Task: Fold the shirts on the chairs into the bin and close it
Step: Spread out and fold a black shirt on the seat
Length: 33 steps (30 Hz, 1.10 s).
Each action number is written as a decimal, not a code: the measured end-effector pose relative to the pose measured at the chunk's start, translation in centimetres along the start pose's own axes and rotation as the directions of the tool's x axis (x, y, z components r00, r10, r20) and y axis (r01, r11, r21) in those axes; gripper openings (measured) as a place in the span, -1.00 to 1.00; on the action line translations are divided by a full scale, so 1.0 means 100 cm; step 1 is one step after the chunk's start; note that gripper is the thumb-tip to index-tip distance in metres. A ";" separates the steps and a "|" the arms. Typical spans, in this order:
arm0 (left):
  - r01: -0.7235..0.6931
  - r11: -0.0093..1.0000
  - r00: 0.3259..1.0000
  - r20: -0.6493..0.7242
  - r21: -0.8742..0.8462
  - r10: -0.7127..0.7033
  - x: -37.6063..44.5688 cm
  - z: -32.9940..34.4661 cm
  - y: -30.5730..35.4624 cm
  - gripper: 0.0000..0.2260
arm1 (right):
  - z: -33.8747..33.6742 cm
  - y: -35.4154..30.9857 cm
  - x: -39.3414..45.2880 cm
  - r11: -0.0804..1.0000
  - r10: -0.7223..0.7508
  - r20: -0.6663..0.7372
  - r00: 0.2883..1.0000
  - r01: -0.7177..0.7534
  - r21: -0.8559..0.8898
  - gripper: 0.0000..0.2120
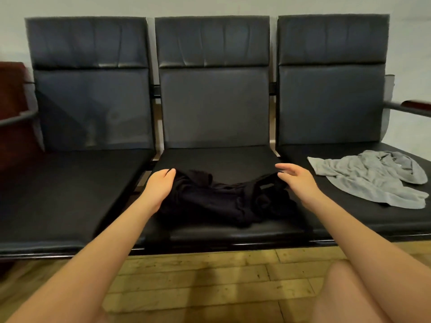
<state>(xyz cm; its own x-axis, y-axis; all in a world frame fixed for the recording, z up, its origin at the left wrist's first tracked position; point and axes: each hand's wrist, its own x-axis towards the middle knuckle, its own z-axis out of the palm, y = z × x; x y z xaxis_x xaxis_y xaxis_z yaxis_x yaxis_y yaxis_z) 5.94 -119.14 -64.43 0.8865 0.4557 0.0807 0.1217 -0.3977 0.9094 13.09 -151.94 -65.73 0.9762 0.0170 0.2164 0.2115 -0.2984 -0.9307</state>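
A crumpled black shirt [217, 201] lies on the front half of the middle chair seat [217, 159]. My left hand [161, 185] grips the shirt's left edge, fingers curled into the cloth. My right hand [296, 180] is at the shirt's right edge; its lower fingers pinch the fabric while the upper fingers stick out. The cloth sags between the two hands. A grey shirt [373, 178] lies rumpled on the right chair seat, apart from both hands. No bin is in view.
Three dark padded chairs stand joined in a row against a pale wall. The left seat [70, 194] holds nothing. Metal armrests [405, 108] jut out at both ends. A dark red piece of furniture [11, 94] stands at the far left. Wooden floor [198, 280] lies below.
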 end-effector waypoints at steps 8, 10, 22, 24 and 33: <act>-0.332 0.780 0.882 -0.119 0.531 0.457 -0.008 0.014 0.010 -0.64 | -0.004 -0.002 -0.003 0.971 -0.074 -0.035 0.997 0.064 -0.232 -0.73; -0.515 0.690 0.791 -0.030 0.508 0.612 -0.009 0.032 0.018 -0.69 | 0.002 -0.007 -0.015 0.941 -0.205 -0.049 0.978 0.182 -0.286 -0.85; -0.492 0.696 0.867 0.367 0.523 0.337 0.008 0.082 0.003 -0.77 | 0.071 -0.008 -0.009 0.788 -0.083 0.316 0.945 0.257 -0.560 -0.84; -0.443 0.811 0.896 0.220 0.383 0.386 0.013 0.074 0.005 -0.81 | 0.068 -0.015 -0.006 0.863 -0.168 0.210 0.963 0.247 -0.441 -0.91; -0.367 0.916 0.896 -0.201 0.163 0.395 -0.001 0.000 0.013 -0.78 | 0.043 -0.032 -0.019 0.931 -0.313 0.092 0.945 0.325 -0.169 -0.84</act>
<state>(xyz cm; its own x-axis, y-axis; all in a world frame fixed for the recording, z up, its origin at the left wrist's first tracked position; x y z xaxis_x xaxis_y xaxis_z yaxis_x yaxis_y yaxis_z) 6.00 -119.73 -63.26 0.7529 0.4116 0.5136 -0.1410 -0.6613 0.7367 10.75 -146.91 -64.40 0.8609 0.1970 0.4691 0.5056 -0.4337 -0.7459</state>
